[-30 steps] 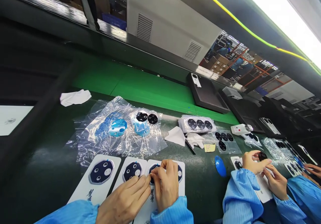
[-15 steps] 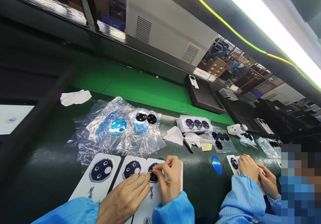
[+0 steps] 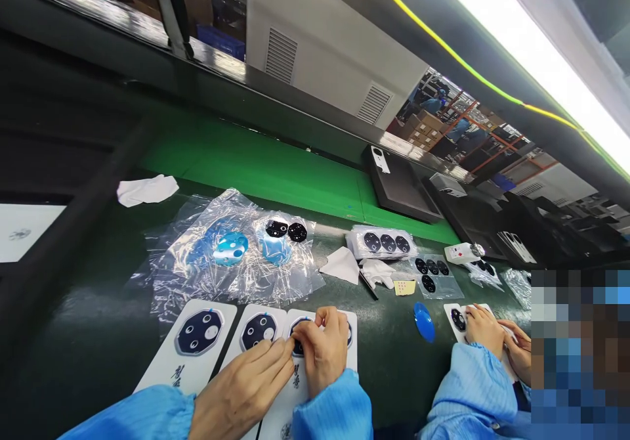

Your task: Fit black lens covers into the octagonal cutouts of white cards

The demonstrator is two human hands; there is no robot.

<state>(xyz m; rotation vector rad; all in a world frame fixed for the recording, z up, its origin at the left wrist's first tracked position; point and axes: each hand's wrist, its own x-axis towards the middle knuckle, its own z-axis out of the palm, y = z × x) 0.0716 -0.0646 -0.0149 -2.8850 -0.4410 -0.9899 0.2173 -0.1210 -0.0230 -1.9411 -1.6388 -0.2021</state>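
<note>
Three white phone back covers lie side by side at the near edge, each with a dark octagonal camera plate. My left hand rests on the middle cover, fingertips touching the rightmost cover. My right hand presses down on that cover's camera plate with fingers curled over it. The leftmost cover lies untouched. Both my sleeves are blue.
Crinkled clear film with blue and black lens pieces lies behind the covers. A white cloth, a tray of black lens plates, a blue disc and a co-worker's hands on another cover are at the right. A green belt runs behind.
My right hand has lowered from a pinching hold onto the camera plate of the rightmost cover. The co-worker's hands stay on their own cover.
</note>
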